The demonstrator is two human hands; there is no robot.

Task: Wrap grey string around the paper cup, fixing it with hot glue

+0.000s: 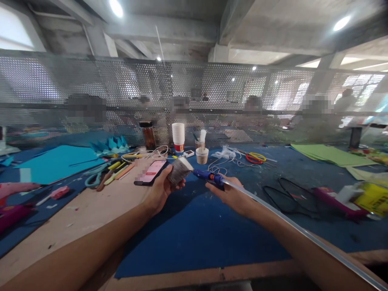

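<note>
My left hand (pixel 162 186) is closed around a small grey cup-shaped piece (pixel 178 171), which is tilted and shows a white end on its upper right. In my right hand (pixel 228 196) is a blue hot glue gun (pixel 209 176), its nozzle pointing left, at or very close to the white end of the piece. Whether the nozzle touches it I cannot tell. A long clear glue stick (pixel 273 207) runs out of the gun's back, over my right forearm. Just left of my left hand lies a phone (pixel 152 173) with a lit screen.
Behind my hands stand a paper cup (pixel 202 156), a stack of paper cups (pixel 178 135) and a brown jar (pixel 148 135). Scissors (pixel 254 158), blue paper sheets (pixel 60 161), green sheets (pixel 332 155) and a black cable (pixel 291 196) lie around. A perforated metal screen (pixel 188 87) closes off the back.
</note>
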